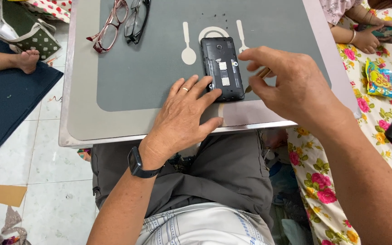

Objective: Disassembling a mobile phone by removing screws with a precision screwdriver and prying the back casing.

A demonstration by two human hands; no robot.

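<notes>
Black phone with back cover off (222, 68) lies on grey desk (155, 68). Left hand (184, 115) flat, open, pins phone's corner. Right hand (291, 84) pinches thin wooden-handled tool (258, 78). Press gently, keep phone steady.

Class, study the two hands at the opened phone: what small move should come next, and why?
Probably lower the screwdriver tip onto the phone's right edge. The right hand holds it just beside that edge, the left hand braces the phone's lower corner, and loose screws lie beyond.
</notes>
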